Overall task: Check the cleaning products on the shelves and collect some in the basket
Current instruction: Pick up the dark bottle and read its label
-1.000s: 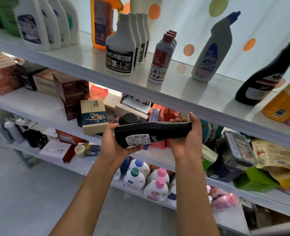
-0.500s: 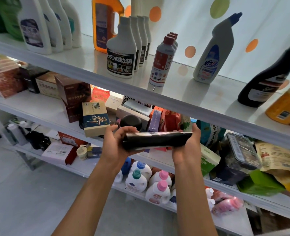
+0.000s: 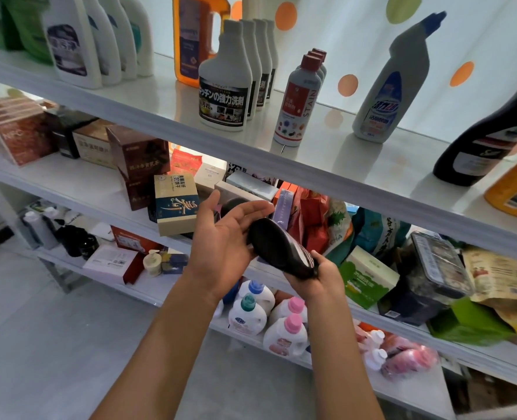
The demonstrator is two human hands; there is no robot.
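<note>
The black bottle [image 3: 281, 248] looks like glossy plastic; the white shelf [image 3: 357, 174] is smooth and shiny; the boxes [image 3: 176, 204] seem matt cardboard.

Two bare forearms in view, entering from bottom edge. No sleeves visible anywhere along either arm up to frame edge. Left hand [image 3: 220, 237] bare: no glove, ring or watch showing. Right hand [image 3: 319, 275] likewise bare, wrist unadorned. No bracelets, bands or markings seen on either forearm. Nails too small to judge. Rest of body out of frame.
</note>
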